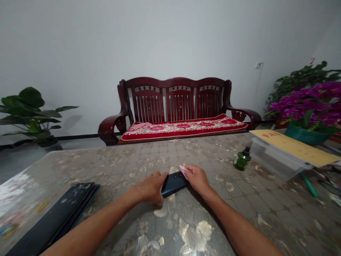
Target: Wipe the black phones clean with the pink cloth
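A dark blue smartphone (174, 183) lies on the patterned tablecloth, its camera side facing up. My left hand (153, 185) grips the phone's left end, thumb at the near edge and fingers at the far edge. At the other end, my right hand (196, 177) is closed on a small pink cloth (184, 170), which sticks out between the fingers by the phone's camera corner. Part of the cloth is hidden inside that hand.
On the left lies a black folder-like case (58, 213), with colourful bands (9, 230) beside it. To the right stand a green bottle (242, 159) and a clear plastic box (277, 158) topped by a yellow envelope (295, 145). A wooden bench (178, 96) is behind the table.
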`<state>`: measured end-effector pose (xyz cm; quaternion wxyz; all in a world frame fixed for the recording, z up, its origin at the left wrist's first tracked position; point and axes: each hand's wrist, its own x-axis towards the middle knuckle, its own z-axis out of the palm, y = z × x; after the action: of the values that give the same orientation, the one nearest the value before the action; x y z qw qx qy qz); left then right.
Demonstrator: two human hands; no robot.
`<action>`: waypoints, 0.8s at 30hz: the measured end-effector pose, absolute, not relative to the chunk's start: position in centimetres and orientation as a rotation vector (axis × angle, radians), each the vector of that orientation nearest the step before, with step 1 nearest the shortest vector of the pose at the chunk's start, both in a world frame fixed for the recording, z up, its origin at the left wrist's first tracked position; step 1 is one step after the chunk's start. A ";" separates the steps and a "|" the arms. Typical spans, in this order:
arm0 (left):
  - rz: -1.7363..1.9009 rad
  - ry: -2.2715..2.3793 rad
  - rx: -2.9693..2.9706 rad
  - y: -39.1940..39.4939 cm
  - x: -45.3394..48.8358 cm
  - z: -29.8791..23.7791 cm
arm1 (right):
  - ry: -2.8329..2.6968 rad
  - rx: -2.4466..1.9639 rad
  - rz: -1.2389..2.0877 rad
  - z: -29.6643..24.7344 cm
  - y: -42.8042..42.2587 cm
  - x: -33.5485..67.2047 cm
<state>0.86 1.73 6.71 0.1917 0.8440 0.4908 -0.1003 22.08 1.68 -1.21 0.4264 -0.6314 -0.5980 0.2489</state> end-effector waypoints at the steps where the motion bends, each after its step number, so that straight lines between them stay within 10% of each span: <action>1: -0.273 1.349 2.321 2.0 0.7 6.9 | -1.387 -1.533 0.748 -1.3 1.8 22.1; 10: 0.008 0.916 1.391 3.5 -1.3 6.0 | -0.896 -1.200 1.185 0.9 2.0 22.2; 24: 0.508 0.624 0.701 -0.7 1.9 1.7 | -1.179 -1.136 0.785 5.0 0.6 21.5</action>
<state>1.93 -0.70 1.66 0.8610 0.3339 0.2974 0.2423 21.48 0.61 4.98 0.6152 -0.4932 -0.5120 0.3408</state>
